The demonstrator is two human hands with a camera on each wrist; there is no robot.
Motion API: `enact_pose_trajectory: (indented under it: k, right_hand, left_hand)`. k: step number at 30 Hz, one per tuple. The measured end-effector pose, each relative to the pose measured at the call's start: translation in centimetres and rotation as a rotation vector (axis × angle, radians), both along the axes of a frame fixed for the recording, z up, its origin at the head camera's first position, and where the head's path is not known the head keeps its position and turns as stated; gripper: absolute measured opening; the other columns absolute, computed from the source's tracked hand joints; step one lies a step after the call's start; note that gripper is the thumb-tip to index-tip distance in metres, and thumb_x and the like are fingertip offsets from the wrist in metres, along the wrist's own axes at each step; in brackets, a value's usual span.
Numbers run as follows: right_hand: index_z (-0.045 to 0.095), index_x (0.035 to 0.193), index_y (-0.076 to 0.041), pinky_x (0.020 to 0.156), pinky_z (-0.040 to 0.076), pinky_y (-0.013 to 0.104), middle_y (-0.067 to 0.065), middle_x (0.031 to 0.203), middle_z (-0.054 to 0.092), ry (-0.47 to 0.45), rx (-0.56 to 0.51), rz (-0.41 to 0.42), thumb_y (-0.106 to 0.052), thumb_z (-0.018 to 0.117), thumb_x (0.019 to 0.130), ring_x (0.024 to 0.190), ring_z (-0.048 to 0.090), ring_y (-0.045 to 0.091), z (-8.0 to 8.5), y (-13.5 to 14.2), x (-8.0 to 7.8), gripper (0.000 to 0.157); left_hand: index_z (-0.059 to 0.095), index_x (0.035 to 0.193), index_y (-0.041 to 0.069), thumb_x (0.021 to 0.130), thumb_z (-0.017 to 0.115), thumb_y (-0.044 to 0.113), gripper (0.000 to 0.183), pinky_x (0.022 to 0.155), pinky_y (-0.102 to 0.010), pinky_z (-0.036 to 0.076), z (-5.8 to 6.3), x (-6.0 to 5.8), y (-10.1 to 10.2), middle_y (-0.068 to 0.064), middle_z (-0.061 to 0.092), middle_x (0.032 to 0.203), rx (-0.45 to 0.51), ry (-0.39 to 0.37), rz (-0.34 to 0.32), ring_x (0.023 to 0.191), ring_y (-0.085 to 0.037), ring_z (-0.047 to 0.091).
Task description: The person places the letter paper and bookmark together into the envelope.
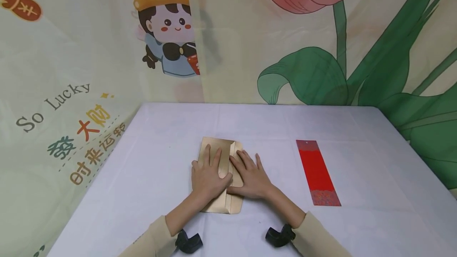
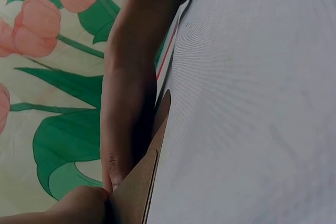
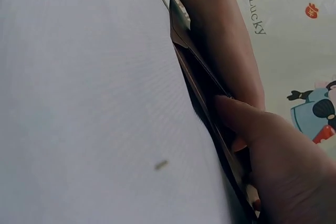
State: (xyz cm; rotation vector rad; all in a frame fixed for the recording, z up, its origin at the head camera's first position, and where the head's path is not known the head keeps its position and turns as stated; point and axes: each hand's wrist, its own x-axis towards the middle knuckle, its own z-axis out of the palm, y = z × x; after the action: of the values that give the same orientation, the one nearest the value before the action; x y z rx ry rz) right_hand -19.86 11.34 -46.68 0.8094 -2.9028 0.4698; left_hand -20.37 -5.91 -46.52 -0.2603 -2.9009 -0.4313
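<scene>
Both of my hands rest on a gold paper envelope (image 1: pixel 225 146) on a white-covered table (image 1: pixel 160 146). My left hand (image 1: pixel 208 177) lies on its broad panel, fingers spread and nearly straight, gripping nothing that I can see. My right hand (image 1: pixel 251 177) is also spread, its fingers over the seam and the narrow flap (image 1: pixel 235 206) on the right side. The two thumbs come close together over the middle. From the right wrist view, that thumb reaches in at the envelope's gap; what its tip touches there is hidden.

The work looks partway along, in my judgement. The envelope is formed, with creases along its right side and near its closest end. The flap appears to be what is left: it extends to the right, under my right fingers, and is not folded over the panel. In the left wrist view its round-cornered edge tilts a little off the table. I cannot tell whether anything is inside.

The envelope's long axis runs away from me, much as my left fingers point. Its flap side faces right.

Well to the right of my right fingers, and apart from them, a red strip (image 1: pixel 317 169) with patterned ends lies flat, untouched. Its long axis also runs away from me, slanting so that the far end leans left.
</scene>
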Motion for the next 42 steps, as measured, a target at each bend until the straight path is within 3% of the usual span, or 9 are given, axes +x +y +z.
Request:
enact_pose_trajectory:
  k: [12,15,19,21,24,27,30,35,42]
  right_hand:
    - [0.026,0.147,-0.015,0.103,0.004,0.060,0.014,0.151,0.019,0.020,0.010,0.007,-0.071,0.047,0.076,0.138,0.011,0.030,0.0,0.5,0.0,0.093]
    - [0.026,0.147,-0.014,0.104,0.003,0.059,0.014,0.151,0.018,-0.027,-0.028,0.035,-0.071,0.048,0.076,0.138,0.009,0.030,0.4,1.1,0.1,0.093]
    - [0.031,0.145,-0.012,0.104,0.004,0.059,0.015,0.148,0.023,-0.140,-0.134,0.028,-0.058,0.060,0.077,0.137,0.014,0.031,2.2,3.4,0.7,0.086]
    - [0.036,0.142,-0.011,0.103,0.008,0.060,0.016,0.146,0.027,-0.165,-0.177,-0.046,-0.048,0.066,0.077,0.134,0.021,0.033,3.3,5.4,1.3,0.081]
    - [0.042,0.138,-0.007,0.096,0.027,0.061,0.021,0.142,0.031,-0.139,-0.239,-0.239,-0.035,0.070,0.077,0.127,0.028,0.039,4.2,9.4,2.3,0.073]
    - [0.041,0.136,0.000,0.079,0.043,0.059,0.027,0.134,0.036,-0.048,-0.275,-0.459,-0.025,0.071,0.078,0.118,0.035,0.045,3.6,13.8,3.2,0.070]
    - [0.036,0.135,0.006,0.081,0.038,0.064,0.032,0.127,0.040,0.030,-0.293,-0.596,-0.024,0.070,0.079,0.111,0.038,0.048,2.0,16.9,3.8,0.072]
    - [0.032,0.137,0.008,0.095,0.012,0.069,0.034,0.132,0.036,0.090,-0.270,-0.645,-0.033,0.069,0.075,0.119,0.033,0.051,-0.9,17.9,4.1,0.083]
    - [0.034,0.139,0.003,0.100,0.008,0.064,0.031,0.137,0.033,0.144,-0.203,-0.661,-0.034,0.069,0.074,0.124,0.029,0.048,-1.5,17.5,4.0,0.082]
  left_hand:
    - [0.034,0.144,0.022,0.071,0.053,0.052,0.082,0.077,-0.047,0.031,0.1,-0.3,0.4,-0.013,0.017,0.151,0.050,-0.001,0.011,0.092,-0.042,0.040]
    - [0.034,0.144,0.022,0.070,0.054,0.051,0.081,0.077,-0.047,0.031,0.1,-0.3,0.5,-0.013,0.017,0.151,0.064,0.006,0.015,0.089,-0.041,0.040]
    - [0.035,0.144,0.022,0.070,0.055,0.050,0.081,0.074,-0.045,0.031,0.1,-0.4,0.6,-0.013,0.017,0.151,0.071,0.022,0.023,0.083,-0.040,0.039]
    - [0.035,0.144,0.023,0.070,0.054,0.049,0.081,0.072,-0.043,0.031,0.1,-0.3,0.6,-0.013,0.017,0.151,0.070,0.024,0.029,0.080,-0.039,0.038]
    - [0.036,0.143,0.024,0.069,0.054,0.048,0.081,0.070,-0.041,0.030,0.1,-0.2,0.5,-0.012,0.018,0.151,0.075,0.025,0.033,0.076,-0.037,0.037]
    - [0.036,0.143,0.023,0.068,0.054,0.048,0.081,0.068,-0.040,0.029,0.1,-0.1,0.4,-0.012,0.019,0.150,0.082,0.035,0.024,0.075,-0.036,0.036]
    - [0.037,0.143,0.021,0.068,0.054,0.048,0.081,0.068,-0.040,0.028,0.0,-0.2,0.2,-0.015,0.021,0.149,0.079,0.063,0.002,0.081,-0.038,0.040]
    - [0.038,0.142,0.020,0.067,0.054,0.047,0.082,0.068,-0.041,0.027,-0.2,-0.2,-0.1,-0.017,0.023,0.147,0.081,0.088,-0.013,0.090,-0.041,0.043]
    - [0.036,0.143,0.022,0.068,0.055,0.047,0.082,0.067,-0.038,0.027,-0.1,-0.1,-0.2,-0.015,0.020,0.149,0.099,0.047,0.001,0.078,-0.036,0.039]
